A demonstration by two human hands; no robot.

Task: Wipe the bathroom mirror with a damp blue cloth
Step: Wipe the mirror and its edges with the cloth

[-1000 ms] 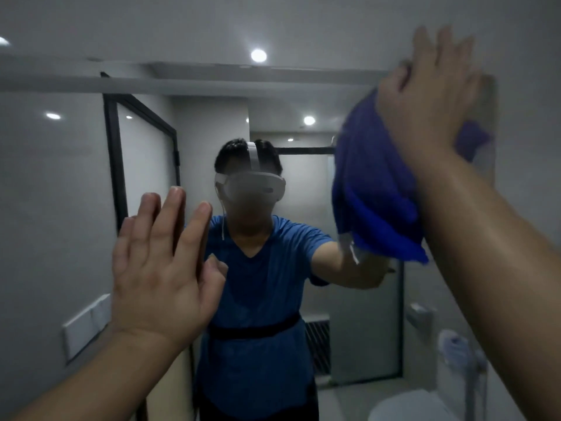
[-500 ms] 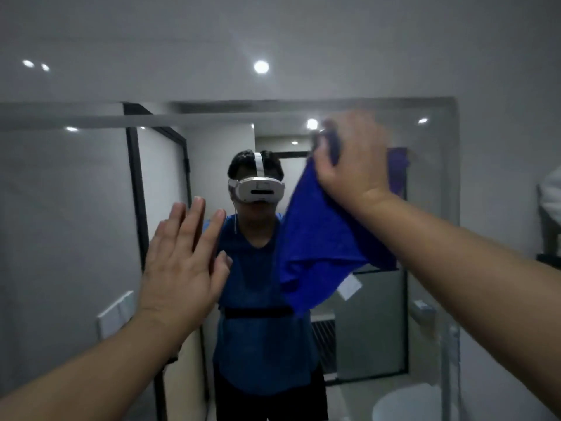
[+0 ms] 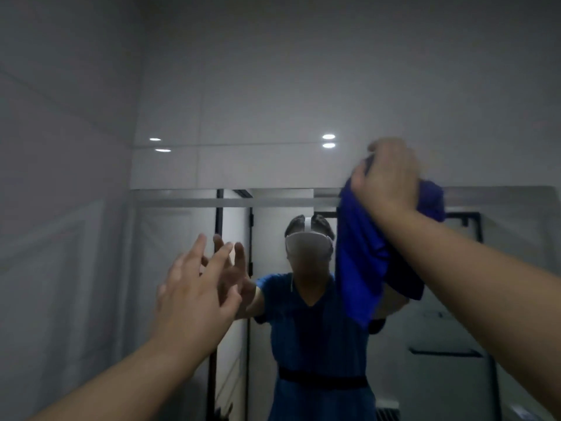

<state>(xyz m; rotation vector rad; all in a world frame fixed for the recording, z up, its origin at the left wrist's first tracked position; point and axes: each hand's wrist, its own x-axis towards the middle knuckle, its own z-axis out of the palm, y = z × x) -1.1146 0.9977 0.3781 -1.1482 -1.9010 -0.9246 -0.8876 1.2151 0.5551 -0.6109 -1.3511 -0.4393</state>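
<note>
The bathroom mirror fills the lower half of the view, its top edge running across the wall. My right hand is shut on the blue cloth and presses it against the mirror's top edge, partly over the wall tile above. Most of the cloth hangs loose below the hand. My left hand is raised in front of the glass at mid-left, fingers spread and holding nothing; whether it touches the glass I cannot tell. The mirror reflects a person in a blue shirt with a white headset.
Glossy white wall tiles rise above the mirror, with ceiling lights reflected in them. A side wall closes in on the left. In the reflection stand a black-framed door and a dark towel bar.
My right hand has carried the cloth up and to the right, to the mirror's top edge. The view has tilted upward and pulled back. My left hand has spread its fingers.
</note>
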